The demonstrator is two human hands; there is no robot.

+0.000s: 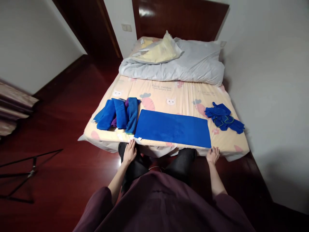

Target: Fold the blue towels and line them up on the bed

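A blue towel point(173, 128) lies spread flat in a long rectangle along the front of the bed, a small white tag at its near left corner. My left hand point(130, 152) rests at the bed's front edge just below that corner, fingers stretched out and holding nothing. At the near right corner of the towel is my right hand point(213, 155), its fingers apart; whether the fingertips touch the cloth is hard to make out. Several folded towels point(106, 115), blue with some purple, lie side by side left of the flat one.
A crumpled blue cloth point(223, 117) with green edging lies at the bed's right side. Grey bedding point(193, 62) and a pale yellow pillow point(160, 53) are heaped near the headboard point(178, 19). Black stand legs point(31, 172) stand on the floor at left.
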